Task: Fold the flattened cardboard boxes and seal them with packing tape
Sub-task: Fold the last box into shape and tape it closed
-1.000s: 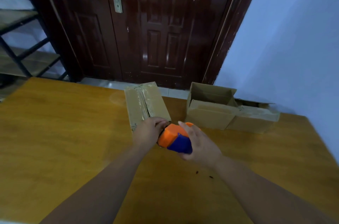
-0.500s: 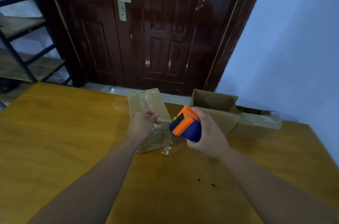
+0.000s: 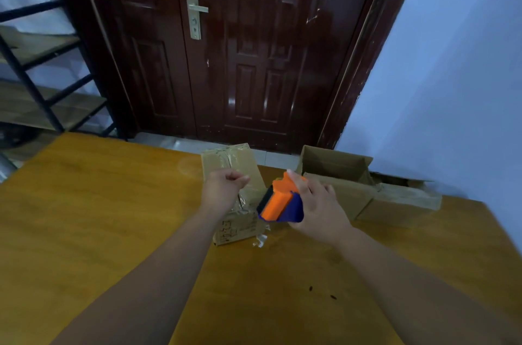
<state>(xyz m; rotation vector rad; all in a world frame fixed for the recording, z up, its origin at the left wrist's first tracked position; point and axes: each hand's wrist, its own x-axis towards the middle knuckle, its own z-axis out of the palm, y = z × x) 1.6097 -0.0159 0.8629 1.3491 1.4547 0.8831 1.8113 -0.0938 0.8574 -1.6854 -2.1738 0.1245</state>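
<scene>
Desk: orange-brown wooden desk (image 3: pixel 99 217); carries all boxes.
Door: dark brown panelled wooden door (image 3: pixel 254 62) with a brass lever handle (image 3: pixel 195 11), beyond the far desk edge.
Rack: black metal shelf rack with wooden boards (image 3: pixel 42 67), at far left.
Open boxes: two brown cardboard boxes at the right rear, one with flaps up (image 3: pixel 339 175), one lying beside it (image 3: pixel 404 197).
Taped box: closed brown cardboard box (image 3: pixel 234 163), centre of desk, with clear tape crinkled along the top seam.
Right hand (image 3: pixel 319 209): grasps the tape dispenser from the right, above the desk.
Left hand (image 3: pixel 223 189): fingers curled over the taped box; whether tape is pinched cannot be told.
Tape dispenser: orange-and-blue plastic unit (image 3: pixel 279 203), just right of the taped box.
Tape scrap: crumpled clear piece (image 3: pixel 261 240) at the near corner of the taped box.
</scene>
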